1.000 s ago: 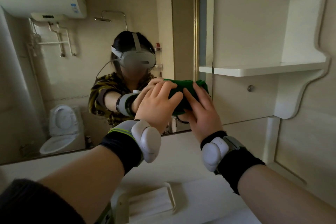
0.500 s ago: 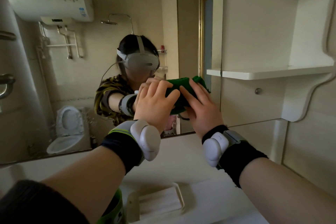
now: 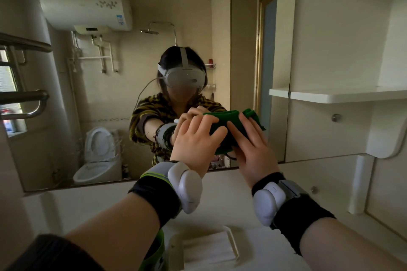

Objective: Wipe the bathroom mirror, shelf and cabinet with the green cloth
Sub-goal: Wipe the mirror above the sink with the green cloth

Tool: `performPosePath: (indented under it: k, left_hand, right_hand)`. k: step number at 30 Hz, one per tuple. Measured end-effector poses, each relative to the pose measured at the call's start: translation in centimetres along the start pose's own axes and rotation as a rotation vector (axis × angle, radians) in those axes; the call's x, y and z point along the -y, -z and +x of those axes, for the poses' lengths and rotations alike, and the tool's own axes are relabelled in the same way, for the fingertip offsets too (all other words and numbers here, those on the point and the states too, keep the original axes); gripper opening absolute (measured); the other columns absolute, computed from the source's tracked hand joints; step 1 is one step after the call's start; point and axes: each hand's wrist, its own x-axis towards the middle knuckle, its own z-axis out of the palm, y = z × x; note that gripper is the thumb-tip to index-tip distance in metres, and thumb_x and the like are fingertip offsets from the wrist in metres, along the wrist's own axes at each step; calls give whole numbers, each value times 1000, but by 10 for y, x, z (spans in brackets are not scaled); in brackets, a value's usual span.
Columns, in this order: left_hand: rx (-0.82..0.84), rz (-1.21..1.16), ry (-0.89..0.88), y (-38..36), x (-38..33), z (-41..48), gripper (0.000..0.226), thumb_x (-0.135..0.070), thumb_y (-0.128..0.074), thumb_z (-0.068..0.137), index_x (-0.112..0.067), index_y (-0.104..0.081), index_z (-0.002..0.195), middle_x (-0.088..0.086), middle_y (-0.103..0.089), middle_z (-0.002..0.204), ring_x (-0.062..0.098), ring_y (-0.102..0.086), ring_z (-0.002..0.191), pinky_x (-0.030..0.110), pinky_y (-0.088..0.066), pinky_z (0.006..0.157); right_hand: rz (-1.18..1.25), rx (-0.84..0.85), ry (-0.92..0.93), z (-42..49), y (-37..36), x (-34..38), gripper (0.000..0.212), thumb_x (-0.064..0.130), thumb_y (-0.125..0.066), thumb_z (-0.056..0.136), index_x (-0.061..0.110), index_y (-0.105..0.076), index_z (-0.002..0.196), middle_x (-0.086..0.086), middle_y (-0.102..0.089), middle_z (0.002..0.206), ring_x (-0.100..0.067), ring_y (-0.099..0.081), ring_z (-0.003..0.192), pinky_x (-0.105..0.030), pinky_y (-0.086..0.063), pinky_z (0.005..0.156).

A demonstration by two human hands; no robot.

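Note:
The folded green cloth point(image 3: 222, 145) lies against the lower right part of the mirror point(image 3: 132, 94). My left hand point(image 3: 193, 145) presses on its left side with spread fingers. My right hand point(image 3: 253, 152) presses on its right side with straight fingers. Much of the cloth is hidden under both hands. Right of the mirror, the white shelf point(image 3: 341, 95) juts out of the cream cabinet point(image 3: 319, 138), whose door has a small round knob point(image 3: 335, 117) below the shelf.
A white tray point(image 3: 209, 248) sits on the counter below my wrists, with a green container point(image 3: 154, 253) beside it on the left. Metal rails point(image 3: 22, 94) stick out at the far left. A white post point(image 3: 359, 182) supports the cabinet at the right.
Both hands have slid the cloth a little to the left, away from the mirror's right edge. My view has also shifted, showing more of the left side.

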Motion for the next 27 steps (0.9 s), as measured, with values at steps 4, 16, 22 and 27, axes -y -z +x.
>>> performPosePath:
  k: [4, 16, 22, 27]
  left_hand:
    - [0, 7, -28, 2, 3, 3, 37, -16, -84, 59, -15, -66, 91, 12, -63, 101, 33, -61, 89, 39, -50, 76]
    - [-66, 85, -6, 14, 27, 10, 30, -19, -74, 68, -14, -65, 96, 13, -60, 105, 34, -57, 94, 41, -46, 83]
    - [-73, 56, 19, 13, 25, 9, 33, -16, -79, 65, -14, -66, 95, 13, -61, 106, 34, -58, 94, 41, -46, 83]
    - [-83, 57, 9, 9, 28, 1, 35, -17, -79, 66, -15, -65, 97, 12, -60, 109, 33, -54, 97, 42, -45, 85]
  right_hand:
    - [-6, 36, 7, 6, 5, 1, 65, 0, -68, 78, 17, -44, 136, -12, -34, 146, -32, -29, 135, -49, -45, 95]
    - [-46, 46, 28, 34, 7, 20, 69, 2, -71, 76, 17, -44, 137, -10, -35, 147, -34, -31, 134, -47, -39, 99]
    - [-29, 35, 5, 32, 4, 23, 67, 0, -68, 78, 16, -43, 138, -12, -33, 147, -36, -30, 135, -51, -39, 101]
    - [-12, -7, -8, 25, -3, 28, 66, -1, -70, 76, 15, -45, 136, -13, -36, 145, -37, -34, 132, -50, -39, 100]
